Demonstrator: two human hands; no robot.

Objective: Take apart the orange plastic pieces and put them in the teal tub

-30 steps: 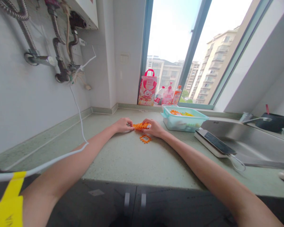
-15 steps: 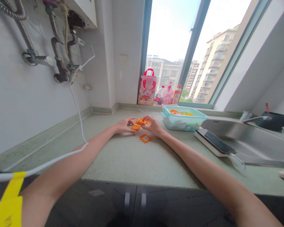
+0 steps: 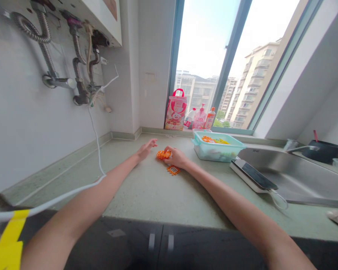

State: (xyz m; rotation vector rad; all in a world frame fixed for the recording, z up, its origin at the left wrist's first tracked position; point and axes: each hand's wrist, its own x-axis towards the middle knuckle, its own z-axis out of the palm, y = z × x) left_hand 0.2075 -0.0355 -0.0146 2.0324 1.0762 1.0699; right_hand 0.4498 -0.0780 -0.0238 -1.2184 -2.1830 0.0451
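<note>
- Right hand (image 3: 177,157) is curled down over a bunch of orange puzzle pieces (image 3: 162,154) on the desk (image 3: 146,191), fingers closed on them.
- Left hand (image 3: 145,149) is spread open, fingers loose, just left of those pieces and gripping nothing.
- One more orange piece (image 3: 173,170) lies flat just in front of the right hand; it has a white sticker with what looks like a QR-type code, too small to read.
- Teal plastic tub (image 3: 215,147) sits to the right with orange and yellow bits inside.
- Pink bag (image 3: 175,111) with a cartoon face stands at the window beside some bottles (image 3: 200,117); their labels are too blurry to read.
- A phone on a white slab (image 3: 252,175) lies right at the sink (image 3: 298,176) edge.
- Loads of bare desk toward the near edge, and a white cable (image 3: 95,138) hangs down the left wall and trails across the left side.
</note>
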